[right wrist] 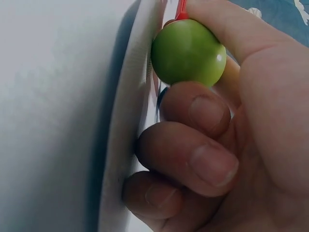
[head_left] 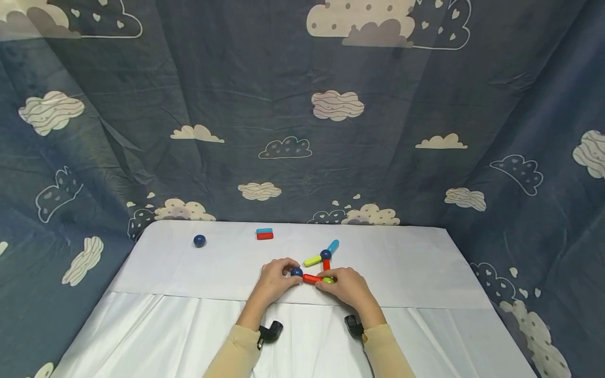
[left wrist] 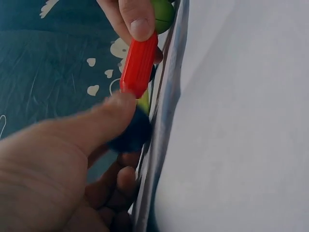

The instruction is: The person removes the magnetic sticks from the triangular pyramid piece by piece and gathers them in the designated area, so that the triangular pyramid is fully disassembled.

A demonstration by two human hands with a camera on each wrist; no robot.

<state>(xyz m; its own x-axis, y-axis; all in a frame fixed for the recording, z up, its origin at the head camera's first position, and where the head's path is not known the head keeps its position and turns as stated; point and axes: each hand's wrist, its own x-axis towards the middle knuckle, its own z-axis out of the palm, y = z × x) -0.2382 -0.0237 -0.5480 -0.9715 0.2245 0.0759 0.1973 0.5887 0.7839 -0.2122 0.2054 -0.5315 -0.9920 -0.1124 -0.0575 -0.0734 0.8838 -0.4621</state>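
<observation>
My left hand (head_left: 275,281) pinches a dark blue ball (head_left: 296,272) between thumb and fingers, at the left end of a red rod (head_left: 312,279). At that rod's other end is a green ball (right wrist: 188,53), gripped by my right hand (head_left: 348,286), whose thumb lies along the rod in the left wrist view. A second red rod (head_left: 326,264) runs from near the green ball up to another blue ball (head_left: 325,254). From that ball a yellow-green rod (head_left: 312,261) points left and a light blue rod (head_left: 333,245) points away to the back.
A loose blue ball (head_left: 199,241) lies at the back left of the white table (head_left: 227,268). Near the back edge, a light blue rod (head_left: 264,231) and a red rod (head_left: 264,236) lie side by side. A dark cloud-patterned curtain (head_left: 283,173) surrounds the table.
</observation>
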